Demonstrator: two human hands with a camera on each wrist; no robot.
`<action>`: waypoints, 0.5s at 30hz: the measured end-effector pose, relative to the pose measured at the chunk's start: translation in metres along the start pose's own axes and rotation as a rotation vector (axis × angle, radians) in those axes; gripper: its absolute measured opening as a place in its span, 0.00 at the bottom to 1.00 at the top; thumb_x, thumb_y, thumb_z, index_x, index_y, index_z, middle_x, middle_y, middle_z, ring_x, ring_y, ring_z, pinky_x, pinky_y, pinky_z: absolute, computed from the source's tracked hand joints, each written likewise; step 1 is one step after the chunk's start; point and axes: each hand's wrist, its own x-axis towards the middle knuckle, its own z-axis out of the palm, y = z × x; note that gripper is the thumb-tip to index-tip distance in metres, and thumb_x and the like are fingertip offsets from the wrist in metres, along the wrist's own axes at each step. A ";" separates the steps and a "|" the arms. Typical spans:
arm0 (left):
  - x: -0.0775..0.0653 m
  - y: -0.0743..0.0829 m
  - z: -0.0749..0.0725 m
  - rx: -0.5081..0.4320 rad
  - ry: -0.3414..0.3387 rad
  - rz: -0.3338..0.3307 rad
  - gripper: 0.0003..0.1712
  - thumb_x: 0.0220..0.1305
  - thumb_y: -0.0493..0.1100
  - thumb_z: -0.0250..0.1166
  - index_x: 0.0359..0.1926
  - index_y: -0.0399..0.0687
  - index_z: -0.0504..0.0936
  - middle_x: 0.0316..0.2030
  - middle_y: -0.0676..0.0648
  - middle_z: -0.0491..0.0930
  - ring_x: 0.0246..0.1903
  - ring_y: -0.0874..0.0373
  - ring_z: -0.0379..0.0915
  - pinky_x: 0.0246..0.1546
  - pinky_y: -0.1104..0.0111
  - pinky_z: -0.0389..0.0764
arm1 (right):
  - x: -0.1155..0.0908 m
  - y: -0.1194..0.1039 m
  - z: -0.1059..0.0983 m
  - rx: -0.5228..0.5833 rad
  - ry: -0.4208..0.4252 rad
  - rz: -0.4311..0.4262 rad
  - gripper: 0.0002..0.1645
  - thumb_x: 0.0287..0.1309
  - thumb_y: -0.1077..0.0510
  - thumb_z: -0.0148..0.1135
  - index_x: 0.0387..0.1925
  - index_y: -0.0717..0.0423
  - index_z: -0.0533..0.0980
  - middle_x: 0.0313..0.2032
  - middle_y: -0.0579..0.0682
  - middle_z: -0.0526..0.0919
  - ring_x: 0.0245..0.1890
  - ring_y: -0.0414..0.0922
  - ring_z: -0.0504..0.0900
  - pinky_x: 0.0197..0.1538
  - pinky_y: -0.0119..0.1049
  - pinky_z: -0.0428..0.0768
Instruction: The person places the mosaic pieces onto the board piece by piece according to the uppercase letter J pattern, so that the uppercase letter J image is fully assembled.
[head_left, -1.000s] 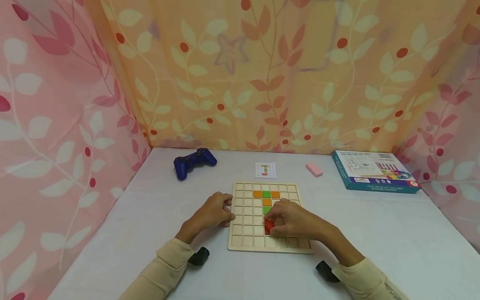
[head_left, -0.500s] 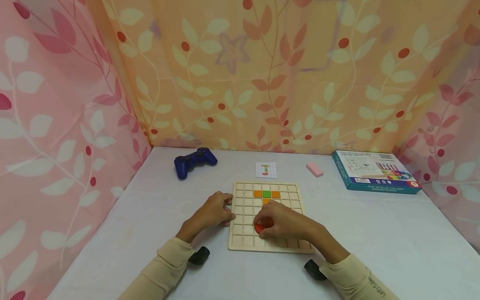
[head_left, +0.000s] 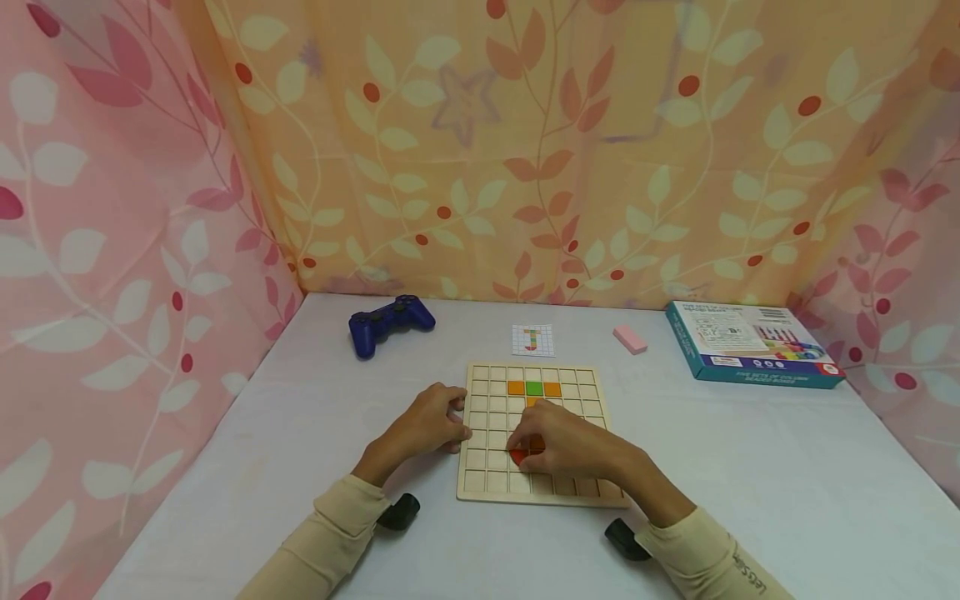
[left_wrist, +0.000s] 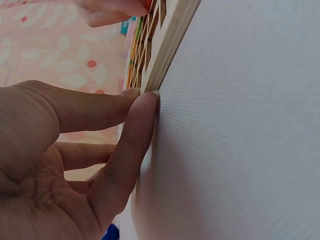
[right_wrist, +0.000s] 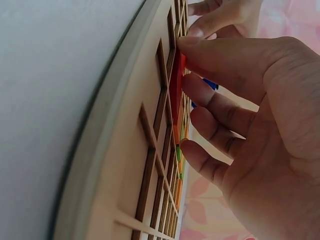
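A square wooden grid board (head_left: 486,483) lies on the white table. My left hand (head_left: 423,423) holds its left edge, and in the left wrist view the thumb and a finger (left_wrist: 137,122) pinch the board's rim. My right hand (head_left: 573,440) is over the lower middle of the board. Between its thumb and fingertips is a red piece with a rounded edge (head_left: 516,457), partly hidden; the right wrist view shows red (right_wrist: 175,90) at the board's surface. A green tile (head_left: 534,388) sits between two orange tiles (head_left: 516,388), with another orange tile (head_left: 532,402) below, partly covered.
Behind the board lies a small grid card (head_left: 532,340) with a coloured pattern. A pink eraser-like block (head_left: 630,339) lies right of it. A blue game controller (head_left: 392,325) is at the back left, a flat teal box (head_left: 753,344) at the back right. Patterned cloth (head_left: 480,183) surrounds the table.
My right hand has moved left across the board with the red piece, by about one cell, then stayed nearly still. The left hand keeps its place on the board's edge.
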 end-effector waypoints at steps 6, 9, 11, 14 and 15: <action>0.000 0.001 0.001 -0.006 0.003 -0.008 0.36 0.59 0.24 0.74 0.68 0.26 0.73 0.49 0.38 0.71 0.29 0.58 0.81 0.30 0.66 0.91 | -0.002 0.001 -0.001 -0.017 0.004 0.011 0.11 0.60 0.54 0.78 0.46 0.46 0.91 0.39 0.35 0.83 0.45 0.38 0.73 0.49 0.34 0.79; 0.000 0.001 0.002 -0.009 0.002 -0.005 0.35 0.59 0.24 0.74 0.68 0.26 0.73 0.49 0.38 0.71 0.30 0.57 0.81 0.30 0.66 0.91 | -0.004 0.001 -0.001 -0.022 0.009 0.010 0.11 0.60 0.53 0.78 0.45 0.46 0.91 0.39 0.35 0.84 0.45 0.37 0.73 0.49 0.34 0.79; 0.000 0.001 0.002 -0.011 0.000 -0.004 0.36 0.59 0.24 0.74 0.68 0.26 0.73 0.49 0.38 0.71 0.30 0.57 0.81 0.30 0.66 0.91 | -0.005 0.000 -0.002 -0.027 0.015 -0.001 0.11 0.60 0.53 0.78 0.46 0.46 0.91 0.40 0.36 0.84 0.45 0.38 0.74 0.50 0.35 0.80; -0.001 0.002 0.002 -0.016 -0.002 -0.006 0.37 0.59 0.24 0.74 0.69 0.25 0.72 0.50 0.38 0.72 0.30 0.57 0.81 0.30 0.66 0.91 | -0.009 0.001 -0.004 -0.031 0.031 -0.009 0.13 0.61 0.52 0.77 0.47 0.47 0.90 0.40 0.37 0.85 0.45 0.39 0.75 0.51 0.37 0.80; -0.001 0.002 0.002 -0.017 -0.003 -0.007 0.38 0.59 0.24 0.74 0.70 0.25 0.71 0.50 0.38 0.72 0.30 0.57 0.81 0.30 0.66 0.91 | -0.011 0.001 -0.006 -0.033 0.038 -0.009 0.13 0.61 0.52 0.77 0.47 0.48 0.90 0.40 0.37 0.85 0.45 0.39 0.75 0.52 0.38 0.80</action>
